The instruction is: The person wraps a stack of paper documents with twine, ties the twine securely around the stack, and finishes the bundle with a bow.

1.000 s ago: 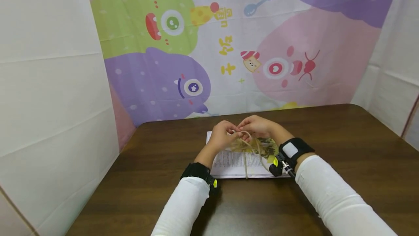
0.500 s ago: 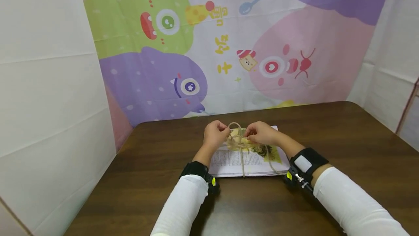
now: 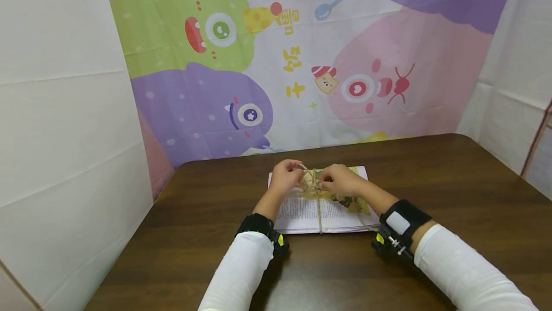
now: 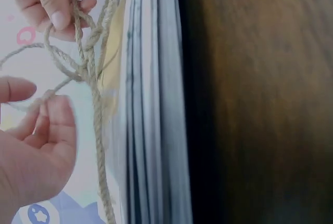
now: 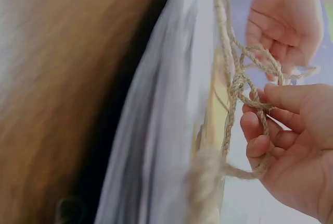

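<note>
A stack of printed papers point(image 3: 297, 210) lies on the table, a yellow picture on its top sheet. Jute twine point(image 3: 319, 215) runs across it, with a knot point(image 4: 89, 70) and loose loops on top. Over the left half of the stack, my left hand point(image 3: 284, 178) holds a strand at its curled fingers; its thumb point(image 4: 15, 88) stands apart from them in the left wrist view. My right hand point(image 3: 342, 179) pinches a twine loop point(image 5: 263, 110) between thumb and fingers, right of the knot. Another strand passes across its palm in the right wrist view.
The brown wooden table point(image 3: 207, 215) extends around the stack. Behind it hangs a cloth with cartoon monsters point(image 3: 207, 105); white cloth point(image 3: 64, 109) hangs at the sides. A length of twine point(image 3: 366, 224) trails off the right front of the stack.
The hands, close together a second ago, have moved apart, the right one to the right and slightly down. The loop standing up between them has become smaller and lower.
</note>
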Available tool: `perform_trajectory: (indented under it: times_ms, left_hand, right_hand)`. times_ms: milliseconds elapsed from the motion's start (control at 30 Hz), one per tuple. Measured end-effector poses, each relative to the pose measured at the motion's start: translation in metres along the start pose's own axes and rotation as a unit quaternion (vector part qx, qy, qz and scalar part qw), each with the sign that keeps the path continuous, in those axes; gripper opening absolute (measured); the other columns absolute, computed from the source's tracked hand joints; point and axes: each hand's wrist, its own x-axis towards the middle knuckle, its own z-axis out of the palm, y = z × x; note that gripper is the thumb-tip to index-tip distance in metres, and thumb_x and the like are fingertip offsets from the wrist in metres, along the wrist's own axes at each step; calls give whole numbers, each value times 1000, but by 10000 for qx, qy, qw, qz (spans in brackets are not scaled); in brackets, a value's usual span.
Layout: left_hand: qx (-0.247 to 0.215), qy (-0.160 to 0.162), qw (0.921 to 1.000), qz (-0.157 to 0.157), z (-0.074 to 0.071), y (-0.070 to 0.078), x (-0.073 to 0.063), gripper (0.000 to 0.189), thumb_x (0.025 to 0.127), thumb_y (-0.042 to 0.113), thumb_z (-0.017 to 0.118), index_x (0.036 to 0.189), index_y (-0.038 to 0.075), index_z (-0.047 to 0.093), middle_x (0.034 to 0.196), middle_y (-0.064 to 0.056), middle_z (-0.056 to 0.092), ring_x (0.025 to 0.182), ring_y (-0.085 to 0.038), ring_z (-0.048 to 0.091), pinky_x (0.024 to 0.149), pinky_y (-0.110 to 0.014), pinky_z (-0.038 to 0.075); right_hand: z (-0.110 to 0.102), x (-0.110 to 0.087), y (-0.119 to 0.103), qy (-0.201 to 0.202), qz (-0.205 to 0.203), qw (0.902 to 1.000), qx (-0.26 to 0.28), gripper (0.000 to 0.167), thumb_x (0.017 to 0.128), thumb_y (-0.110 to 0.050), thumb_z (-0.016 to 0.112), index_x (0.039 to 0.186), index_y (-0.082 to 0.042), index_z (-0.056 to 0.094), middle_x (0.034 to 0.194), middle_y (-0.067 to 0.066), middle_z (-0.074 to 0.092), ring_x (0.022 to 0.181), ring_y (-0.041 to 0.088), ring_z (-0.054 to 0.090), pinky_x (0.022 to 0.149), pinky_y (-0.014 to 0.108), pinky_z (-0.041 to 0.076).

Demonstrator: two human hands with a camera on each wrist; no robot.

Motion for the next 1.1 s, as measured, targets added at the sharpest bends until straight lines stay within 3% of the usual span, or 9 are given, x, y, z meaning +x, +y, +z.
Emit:
perform_trajectory:
  times_ms: [200, 333, 400, 500, 600, 700, 833, 933, 1100]
  left_hand:
    - [655, -1276, 9897, -30, -2, 1, -1, 38, 81, 2, 66, 118, -2, 60, 103, -11, 64, 87, -19, 58, 66, -28, 48]
    - [1206, -1423, 9824, -25, -1, -1, 3, 37, 83, 9, 72, 119, 2, 62, 87, -8, 65, 78, -21, 61, 66, -30, 50]
    - [1201, -1418, 9826, -47, 0, -1, 6, 35, 83, 8, 72, 116, 3, 64, 85, -7, 65, 76, -20, 61, 66, -31, 50]
    - [998, -1451, 9841, -231, 1, -2, 8, 34, 83, 7, 69, 116, 2, 65, 79, -2, 62, 68, -14, 56, 62, -28, 48]
    - [708, -1400, 9862, -525, 2, -1, 10, 37, 81, 4, 66, 117, 0, 64, 64, 2, 51, 52, -9, 43, 52, -25, 39]
    - [366, -1319, 9880, -722, 7, 3, 11, 38, 80, 1, 64, 118, -3, 62, 56, 2, 42, 44, -9, 30, 47, -25, 31]
    - [205, -1291, 9888, -724, 7, 7, 10, 36, 82, 1, 65, 118, -3, 60, 61, 3, 46, 48, -9, 36, 51, -25, 36]
    - [157, -1457, 9869, -680, 5, 7, 9, 36, 85, 3, 65, 120, -2, 58, 60, 3, 44, 53, -11, 38, 57, -26, 40]
    - [-636, -1400, 9871, -439, 0, 8, 7, 22, 96, 18, 63, 109, 1, 61, 86, -7, 64, 76, -15, 58, 79, -38, 52]
  right_hand:
    - [-4, 5, 1, 13, 898, 9887, 1204, 22, 99, -12, 54, 86, 0, 66, 60, 0, 48, 50, 12, 38, 51, 28, 35]
    - [-5, 7, -1, -115, 1332, 9699, 2037, 24, 102, -13, 50, 91, 5, 63, 56, 0, 38, 47, 12, 31, 53, 30, 34]
    - [-6, 7, -2, -14, 1361, 9675, 2131, 23, 101, -13, 51, 96, 6, 62, 62, 1, 44, 53, 13, 38, 57, 32, 39]
    - [-6, 4, -2, 478, 907, 9831, 1519, 18, 97, -14, 60, 104, 3, 62, 82, 7, 54, 71, 19, 49, 68, 35, 44]
    - [-6, 0, -5, 941, 110, 9947, 386, 14, 91, -11, 69, 102, -3, 65, 95, 8, 57, 83, 22, 53, 72, 36, 46]
    - [-7, -5, -6, 990, -647, 9902, -747, 9, 86, -7, 73, 94, -6, 71, 85, 5, 57, 75, 19, 51, 66, 33, 44]
    - [-5, -2, -9, 860, -1035, 9762, -1704, 6, 86, -9, 74, 91, -7, 76, 79, 0, 57, 69, 13, 50, 62, 28, 45]
    - [-2, -1, -7, 834, -885, 9801, -1567, 5, 89, -8, 71, 90, -5, 75, 80, 1, 59, 71, 14, 53, 65, 29, 47]
    - [-7, -2, -1, 720, -416, 9958, -388, 7, 91, -6, 65, 87, -3, 69, 74, 0, 59, 64, 13, 51, 60, 30, 45]
